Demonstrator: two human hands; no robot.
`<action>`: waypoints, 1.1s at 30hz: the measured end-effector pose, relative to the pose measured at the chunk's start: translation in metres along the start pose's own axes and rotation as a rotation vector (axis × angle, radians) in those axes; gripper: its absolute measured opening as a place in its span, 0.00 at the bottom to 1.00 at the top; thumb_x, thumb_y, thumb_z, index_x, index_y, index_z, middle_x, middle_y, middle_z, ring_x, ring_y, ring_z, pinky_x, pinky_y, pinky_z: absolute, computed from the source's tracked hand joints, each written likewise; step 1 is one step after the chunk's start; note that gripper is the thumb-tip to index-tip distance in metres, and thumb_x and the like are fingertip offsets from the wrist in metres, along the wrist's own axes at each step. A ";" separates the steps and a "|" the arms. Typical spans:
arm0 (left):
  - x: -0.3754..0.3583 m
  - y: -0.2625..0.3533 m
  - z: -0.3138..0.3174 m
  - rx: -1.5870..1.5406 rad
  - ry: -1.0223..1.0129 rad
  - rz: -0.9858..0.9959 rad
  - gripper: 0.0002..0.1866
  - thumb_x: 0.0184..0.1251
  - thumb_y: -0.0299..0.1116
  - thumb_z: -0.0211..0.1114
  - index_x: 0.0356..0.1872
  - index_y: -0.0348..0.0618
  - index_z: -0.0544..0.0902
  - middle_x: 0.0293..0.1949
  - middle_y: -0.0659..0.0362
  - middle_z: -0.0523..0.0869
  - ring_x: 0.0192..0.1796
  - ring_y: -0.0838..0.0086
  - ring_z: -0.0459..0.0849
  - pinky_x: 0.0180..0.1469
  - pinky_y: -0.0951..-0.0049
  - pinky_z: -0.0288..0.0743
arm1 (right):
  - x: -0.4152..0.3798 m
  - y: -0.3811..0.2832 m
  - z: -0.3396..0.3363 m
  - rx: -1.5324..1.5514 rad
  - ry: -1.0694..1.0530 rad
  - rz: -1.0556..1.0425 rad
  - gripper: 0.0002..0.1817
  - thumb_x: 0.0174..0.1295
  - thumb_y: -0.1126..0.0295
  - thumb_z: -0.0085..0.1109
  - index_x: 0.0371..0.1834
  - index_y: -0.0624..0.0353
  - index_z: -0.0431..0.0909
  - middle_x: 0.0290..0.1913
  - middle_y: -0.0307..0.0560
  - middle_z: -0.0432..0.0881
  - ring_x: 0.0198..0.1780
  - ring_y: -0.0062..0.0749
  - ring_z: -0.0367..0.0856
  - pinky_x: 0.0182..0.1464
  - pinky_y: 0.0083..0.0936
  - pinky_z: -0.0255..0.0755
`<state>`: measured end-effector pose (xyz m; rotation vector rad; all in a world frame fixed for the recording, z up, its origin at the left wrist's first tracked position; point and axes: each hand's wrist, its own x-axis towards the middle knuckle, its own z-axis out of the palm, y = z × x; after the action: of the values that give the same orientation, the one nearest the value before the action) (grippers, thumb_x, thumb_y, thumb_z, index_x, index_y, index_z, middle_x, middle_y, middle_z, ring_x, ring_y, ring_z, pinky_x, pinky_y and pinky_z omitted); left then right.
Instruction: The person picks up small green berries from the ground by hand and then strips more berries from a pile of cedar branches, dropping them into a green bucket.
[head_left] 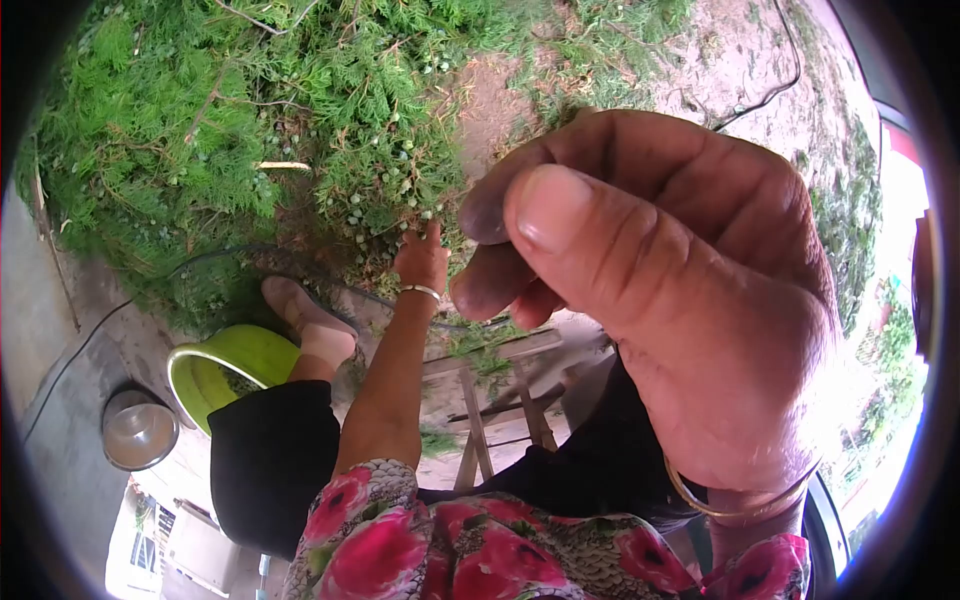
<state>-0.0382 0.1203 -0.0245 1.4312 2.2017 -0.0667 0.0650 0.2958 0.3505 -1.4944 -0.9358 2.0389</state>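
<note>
My right hand (640,230) is raised close to the camera, its fingers curled and the thumb against the index finger. Whatever may be in that pinch is hidden. Farther down, my left hand (422,262) reaches to the edge of a heap of green cypress-like branches (350,130) that bear small pale green cones (428,214). The fingers of the left hand look stretched and apart, the tips among the sprigs beside a cone. No object shows clearly in them.
A lime-green tub (185,375) with some small contents stands by my foot (305,310). Left of it is a metal bowl (140,432). A dark cable (100,320) crosses the ground, and a wooden frame (475,420) is under me. Another cable (770,95) lies at the upper right.
</note>
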 end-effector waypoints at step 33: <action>-0.085 0.021 -0.330 -2.138 -0.178 0.069 0.10 0.65 0.25 0.58 0.47 0.38 0.76 0.34 0.53 0.81 0.30 0.69 0.81 0.20 0.79 0.74 | 0.007 0.032 0.037 -0.583 -0.403 -0.680 0.07 0.61 0.76 0.59 0.27 0.69 0.76 0.20 0.41 0.79 0.20 0.18 0.76 0.22 0.19 0.68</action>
<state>-0.1212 0.1602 0.3046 0.1138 0.8541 1.5185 0.0288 0.2692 0.3296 -0.7901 -2.0046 1.6275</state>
